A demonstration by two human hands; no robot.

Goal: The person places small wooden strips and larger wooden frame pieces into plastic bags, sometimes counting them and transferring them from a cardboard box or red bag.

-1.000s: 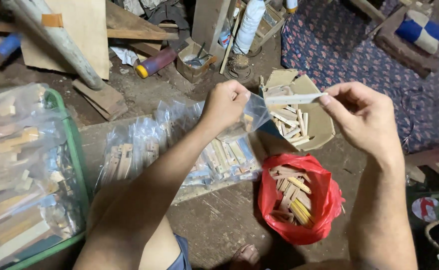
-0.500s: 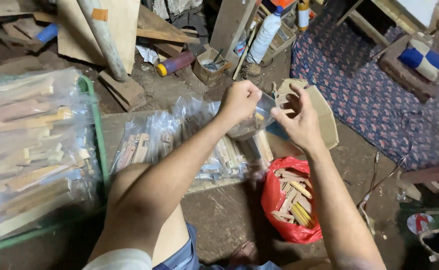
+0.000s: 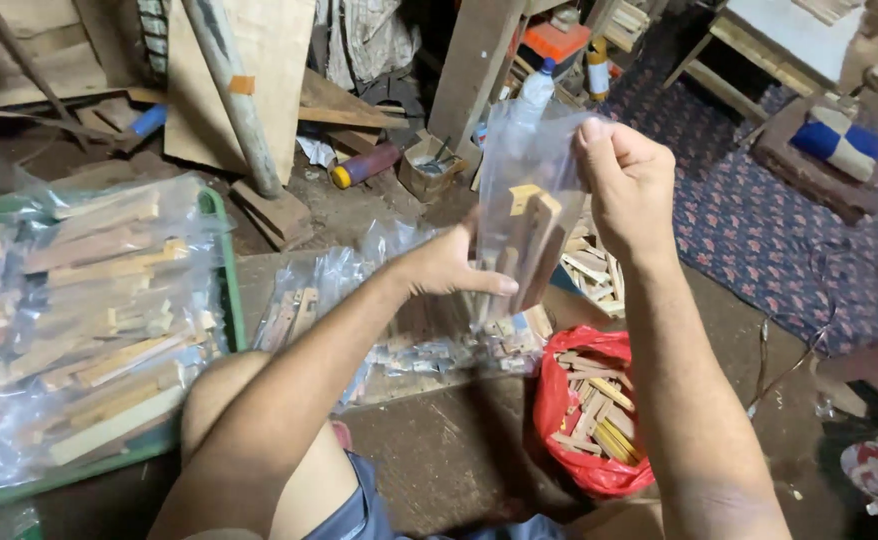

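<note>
Right hand (image 3: pixel 627 180): raised above the floor clutter, fingers pinching the top edge of a clear plastic bag (image 3: pixel 529 190) and holding it up.
Left hand (image 3: pixel 451 270): at the bag's lower part, fingers pressed together against its side, thumb stretched out under the wooden sticks (image 3: pixel 529 250) inside.
Clear plastic bag: hangs upright between the two hands, over the pile of filled bags; its upper part is empty and see-through.
Wooden sticks: a small bundle of brown and pale pieces standing on end in the bottom of the bag.
Pile of filled bags (image 3: pixel 399 320): clear packets of sticks lying on the floor just below the left hand.
Red plastic bag (image 3: pixel 599 415): open on the floor beside the right forearm, holding loose wooden pieces, some of them yellow.
Green tray (image 3: pixel 221 260): at the left, stacked with more clear packets of wood.
Cardboard box (image 3: pixel 591 272): behind the held bag, with loose sticks in it.
Patterned cloth (image 3: pixel 759 230): spread on the floor to the right.
</note>
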